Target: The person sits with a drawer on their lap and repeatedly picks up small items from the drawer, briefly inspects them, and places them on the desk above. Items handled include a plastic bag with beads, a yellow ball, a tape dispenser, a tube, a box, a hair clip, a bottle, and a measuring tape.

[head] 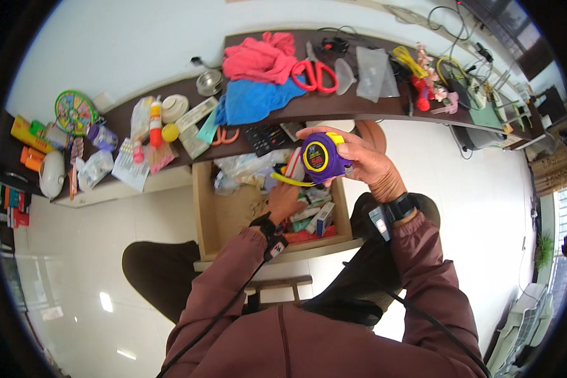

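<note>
My right hand [371, 163] grips a purple and yellow tape measure [321, 158] above the right side of an open wooden drawer [274, 253]. A yellow strap [288, 180] sticks out from the tape measure's lower left. Lower down, my left hand [283, 201] reaches into the drawer among the loose items. Its fingertips are near a white thing with red stripes [294, 165]; whether they hold anything is hard to see. Clear plastic bags [245, 163] lie at the drawer's back, and small boxes [324, 218] fill its right front.
On the dark desk [283, 107] behind the drawer lie a red towel [260, 59], a blue cloth [255, 101], red-handled scissors [315, 78] and a black remote control [260, 139]. Further left are a glue bottle [155, 123] and a colourful round board [75, 112]. Cables [453, 28] hang at the right.
</note>
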Demonstrator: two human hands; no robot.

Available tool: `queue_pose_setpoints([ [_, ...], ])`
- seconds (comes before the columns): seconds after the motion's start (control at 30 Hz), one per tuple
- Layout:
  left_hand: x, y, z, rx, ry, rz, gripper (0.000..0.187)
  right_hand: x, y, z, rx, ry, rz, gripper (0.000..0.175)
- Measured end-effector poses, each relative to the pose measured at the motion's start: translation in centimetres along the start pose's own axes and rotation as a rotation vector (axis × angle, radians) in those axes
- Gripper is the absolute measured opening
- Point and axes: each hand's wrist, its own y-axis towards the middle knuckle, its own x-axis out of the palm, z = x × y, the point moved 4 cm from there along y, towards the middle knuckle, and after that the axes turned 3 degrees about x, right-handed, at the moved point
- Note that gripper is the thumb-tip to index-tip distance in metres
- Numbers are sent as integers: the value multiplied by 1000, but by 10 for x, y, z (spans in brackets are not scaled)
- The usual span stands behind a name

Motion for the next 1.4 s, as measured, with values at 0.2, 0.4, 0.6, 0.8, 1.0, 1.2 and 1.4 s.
queue_pose_setpoints([
  [0.2,5,3,-1,-38,50,39,100,-41,-44,-61,-215,-363,508,58],
  [0.4,8,-2,-6,-33,-13,93,99,-126,-63,-91,-103,-1147,1259,65],
  [0.6,5,-11,-1,60,68,253,82,-177,-29,-79,-85,-1653,1385,66],
  [0.8,9,-19,-14,11,-28,128,88,-187,-13,-71,-370,-1850,1293,59],
  [1.0,4,-19,-13,-38,-24,28,88,-187,-12,-74,-454,-1788,1160,69],
  [1.2,-25,-51,-18,-18,-43,81,84,-182,-22,-78,-325,-1783,1140,68],
  [1.4,-63,-85,-22,-280,-419,-200,76,-164,-25,-90,-487,-1820,1071,57],
])
